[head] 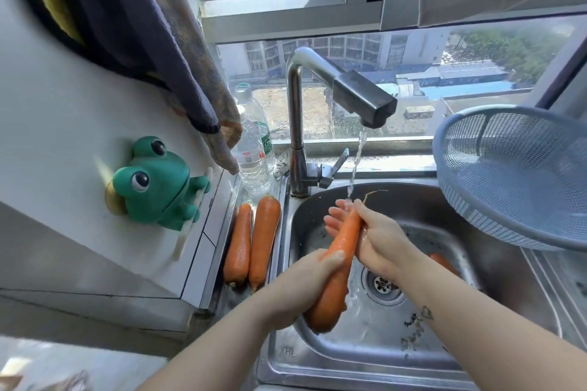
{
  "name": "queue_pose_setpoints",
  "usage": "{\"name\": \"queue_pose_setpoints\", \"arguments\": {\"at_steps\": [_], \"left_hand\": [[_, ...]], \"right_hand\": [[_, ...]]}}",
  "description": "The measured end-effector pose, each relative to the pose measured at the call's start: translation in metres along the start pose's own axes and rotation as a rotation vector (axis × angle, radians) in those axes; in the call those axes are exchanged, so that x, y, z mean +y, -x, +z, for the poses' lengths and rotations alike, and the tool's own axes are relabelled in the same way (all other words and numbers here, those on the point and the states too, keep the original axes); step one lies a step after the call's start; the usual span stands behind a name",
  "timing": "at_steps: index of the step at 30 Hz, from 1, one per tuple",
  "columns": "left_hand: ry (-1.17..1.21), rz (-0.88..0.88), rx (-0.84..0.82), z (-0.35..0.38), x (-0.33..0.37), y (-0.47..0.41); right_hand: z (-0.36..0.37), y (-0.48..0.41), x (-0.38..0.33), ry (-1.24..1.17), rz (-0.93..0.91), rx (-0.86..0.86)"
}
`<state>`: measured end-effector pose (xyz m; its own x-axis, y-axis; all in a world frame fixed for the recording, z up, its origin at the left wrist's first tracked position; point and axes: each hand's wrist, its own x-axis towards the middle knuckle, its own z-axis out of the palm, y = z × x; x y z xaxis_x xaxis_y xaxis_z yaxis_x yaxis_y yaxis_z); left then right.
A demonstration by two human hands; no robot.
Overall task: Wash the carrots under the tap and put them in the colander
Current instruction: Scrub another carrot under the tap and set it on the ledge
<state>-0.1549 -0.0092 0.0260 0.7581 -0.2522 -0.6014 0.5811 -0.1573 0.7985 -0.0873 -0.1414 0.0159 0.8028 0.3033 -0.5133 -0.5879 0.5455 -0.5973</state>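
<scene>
a small kitchen corner by a wide window [413, 73] that looks down on city roofs and trees in bright daylight. below the window a stainless steel sink [365, 359] fills the lower middle, with a round drain [382, 284] in its wet floor. a grey-blue plastic mesh colander [476, 209] sits tilted at the right of the sink, its open side facing the basin. dark cloths [143, 25] hang from the white wall at the left. an angular steel tap [295, 124] stands at the back rim, and a thin stream of water [357, 162] runs from it.

both arms reach into the basin. the left hand [305, 282] grips the thick lower half of a long carrot [336, 267], thumb across it. the right hand [378, 241] holds the thin upper end between thumb and fingers, right under the stream. the carrot is orange, smooth and glistening wet, with a stringy root tip. two more carrots [251, 241] lie side by side on the steel ledge left of the sink. a fourth carrot [443, 262] lies in the basin, mostly hidden behind the right forearm.

a green frog holder [155, 181] sticks to the wall, and a clear water bottle [254, 149] stands beside the tap (its label is too small to read). the letters "xhl" [287, 352] are stamped on the sink's front rim. a tattoo [419, 324] on the right forearm cannot be read.
</scene>
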Motion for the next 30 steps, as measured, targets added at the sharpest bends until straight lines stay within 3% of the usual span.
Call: {"name": "queue_pose_setpoints", "arguments": {"at_steps": [3,6,9,12,13,16,19,21,25,30], "left_hand": [[0.495,-0.113,-0.164,-0.002,0.002,0.004],[0.654,-0.164,-0.215,-0.006,0.006,0.005],[0.512,-0.137,-0.139,-0.005,0.008,0.006],[-0.056,0.032,0.013,0.000,0.004,0.003],[-0.133,0.072,0.048,0.003,0.002,0.002],[-0.049,0.085,0.103,0.007,0.002,0.001],[0.094,0.055,0.095,0.002,0.003,0.002],[0.079,0.063,0.090,-0.001,0.002,0.003],[0.020,0.081,0.058,0.000,0.003,0.004],[0.103,0.052,0.001,-0.012,0.005,0.006]], "right_hand": [[0.004,0.005,0.003,0.093,-0.060,-0.087],[0.001,0.005,0.005,0.255,-0.117,-0.113],[0.000,0.003,0.006,0.376,-0.161,-0.039],[0.000,-0.005,0.007,0.431,-0.197,0.136],[0.002,-0.007,0.007,0.417,-0.189,0.191],[-0.001,-0.015,0.005,0.293,-0.117,0.230],[-0.002,-0.008,0.004,0.222,-0.052,0.023],[-0.005,-0.004,0.005,0.210,-0.033,-0.053],[-0.010,-0.006,0.000,0.259,-0.058,0.023],[-0.021,-0.004,-0.019,0.097,0.074,-0.135]]}}
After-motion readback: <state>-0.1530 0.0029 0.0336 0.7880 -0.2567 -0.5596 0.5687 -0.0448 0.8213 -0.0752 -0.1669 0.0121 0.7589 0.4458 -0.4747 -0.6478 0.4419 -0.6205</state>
